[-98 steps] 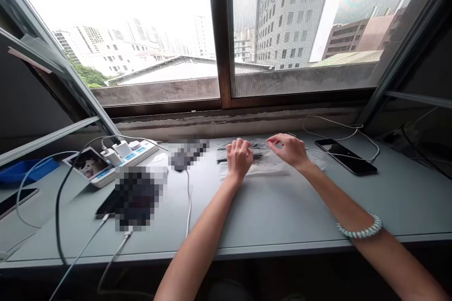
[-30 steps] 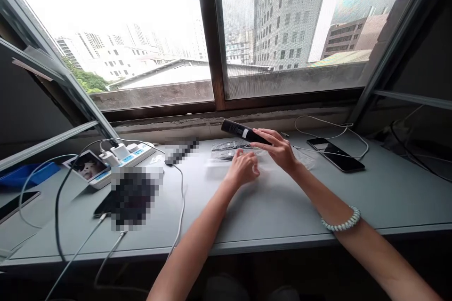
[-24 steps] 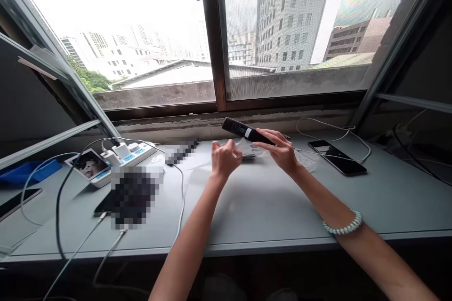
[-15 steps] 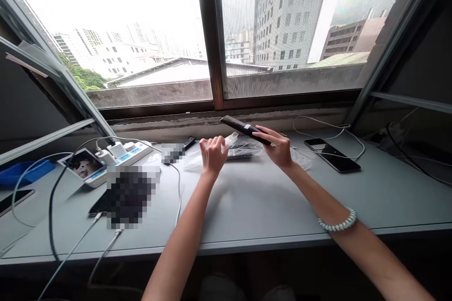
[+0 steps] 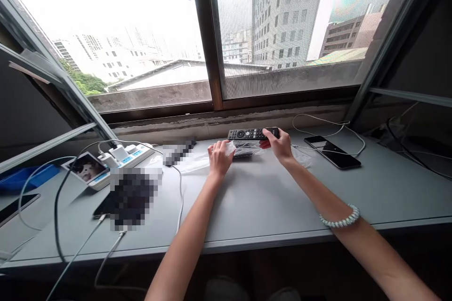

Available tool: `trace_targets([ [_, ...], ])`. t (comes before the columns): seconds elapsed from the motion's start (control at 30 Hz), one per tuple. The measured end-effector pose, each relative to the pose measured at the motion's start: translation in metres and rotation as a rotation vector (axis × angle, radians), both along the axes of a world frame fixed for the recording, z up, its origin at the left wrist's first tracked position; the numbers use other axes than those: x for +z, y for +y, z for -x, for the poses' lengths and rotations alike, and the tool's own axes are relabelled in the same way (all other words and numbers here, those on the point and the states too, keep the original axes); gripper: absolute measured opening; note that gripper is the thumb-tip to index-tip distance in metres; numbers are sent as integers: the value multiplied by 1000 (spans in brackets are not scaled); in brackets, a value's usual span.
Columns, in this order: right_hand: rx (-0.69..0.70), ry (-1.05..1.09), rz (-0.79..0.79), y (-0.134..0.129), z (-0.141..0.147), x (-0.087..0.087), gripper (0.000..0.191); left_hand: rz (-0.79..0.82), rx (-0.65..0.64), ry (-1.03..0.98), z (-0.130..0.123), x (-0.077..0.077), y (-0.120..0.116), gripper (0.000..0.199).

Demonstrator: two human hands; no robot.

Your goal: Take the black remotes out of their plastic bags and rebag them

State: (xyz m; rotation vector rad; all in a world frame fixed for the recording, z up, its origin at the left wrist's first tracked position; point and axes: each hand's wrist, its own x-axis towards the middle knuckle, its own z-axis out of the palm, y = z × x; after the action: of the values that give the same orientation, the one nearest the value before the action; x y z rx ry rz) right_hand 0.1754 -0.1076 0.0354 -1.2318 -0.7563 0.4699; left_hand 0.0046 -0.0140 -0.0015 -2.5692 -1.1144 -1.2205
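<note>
A black remote control [image 5: 247, 134] is held level above the back of the desk, its buttons facing me. My right hand [image 5: 282, 145] is closed round its right end, thumb on the front. Just left of it, my left hand [image 5: 220, 156] is closed, fingers curled on a piece of clear plastic bag [image 5: 230, 147]. More of the crumpled plastic spreads across the desk to both sides. Under the remote, dark objects [image 5: 243, 150] lie in or on the plastic; their kind is hard to make out.
On the grey desk [image 5: 264, 202], a black phone [image 5: 332, 152] lies at right beside a white cable. A power strip [image 5: 123, 162] with chargers, a photo card [image 5: 84, 167], a blurred-out dark device [image 5: 132, 197] and several cables occupy the left. A blue tray [image 5: 30, 178] sits far left.
My right hand has turned the remote control from a slant to level, so its buttons now face me. My left hand has shifted slightly right and closed on the plastic.
</note>
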Motion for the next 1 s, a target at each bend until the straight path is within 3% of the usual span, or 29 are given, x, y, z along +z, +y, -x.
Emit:
trace_targets([
  [0.3,-95,386,79,2,-29,1,12,-46,-22,-62,-2,7,-1,18],
  [0.5,-44,307,102,5,-38,-5,16,-85,-5,-103,-6,6,4,11],
  [0.73,6,54,221,11,-47,-16,20,-46,-33,53,-5,8,-3,23],
  [1.0,3,58,246,5,-33,-7,19,-36,-94,171,-9,3,1,13],
])
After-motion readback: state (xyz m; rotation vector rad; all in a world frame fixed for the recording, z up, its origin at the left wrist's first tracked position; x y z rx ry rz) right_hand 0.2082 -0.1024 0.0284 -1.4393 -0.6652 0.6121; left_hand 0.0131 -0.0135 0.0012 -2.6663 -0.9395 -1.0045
